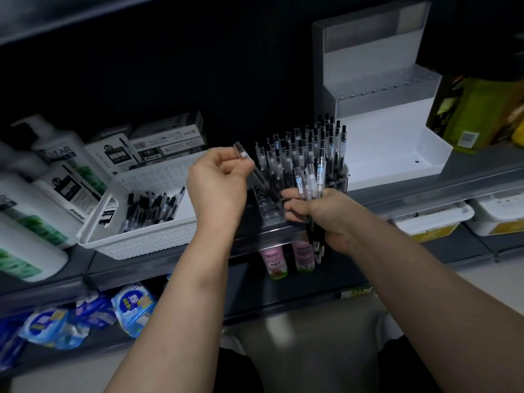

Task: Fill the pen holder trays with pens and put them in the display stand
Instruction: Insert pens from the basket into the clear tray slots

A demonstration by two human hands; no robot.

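Head view: pinching one clear pen between curled left fingers, pen slanted, lower end toward the open holes of the clear pen holder tray. Closed right fingers around a bundle of pens, clicker ends upward, just in front of the tray's right part. Left hand raised over the tray's left end; right hand lower, at the grey shelf edge. Many standing pens in the tray's back and right rows. Just right of the tray, white stepped display stand. To the left, white basket with loose pens; behind it, pen boxes; farther left, shampoo bottles.
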